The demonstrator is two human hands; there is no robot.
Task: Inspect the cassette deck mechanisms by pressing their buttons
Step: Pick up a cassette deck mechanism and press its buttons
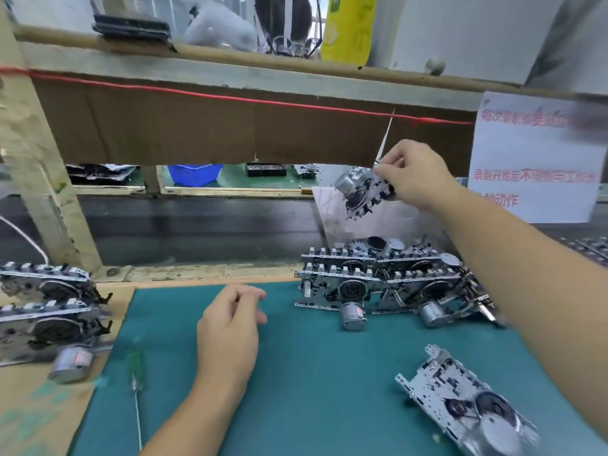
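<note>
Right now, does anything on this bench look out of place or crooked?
One cassette mechanism lies alone at the near right of the green mat, skewed diagonally, while the others sit in stacked rows. A thin green-handled tool lies loose at the mat's left edge. The right hand holds another mechanism tilted in the air.

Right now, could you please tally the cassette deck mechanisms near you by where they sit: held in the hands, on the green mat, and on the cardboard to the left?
Held in the right hand: 1 cassette deck mechanism
On the green mat: 5, a stack of 4 plus 1 lying apart
On the cardboard, left: 2
Held in the left hand: 0
Total: 8
</note>
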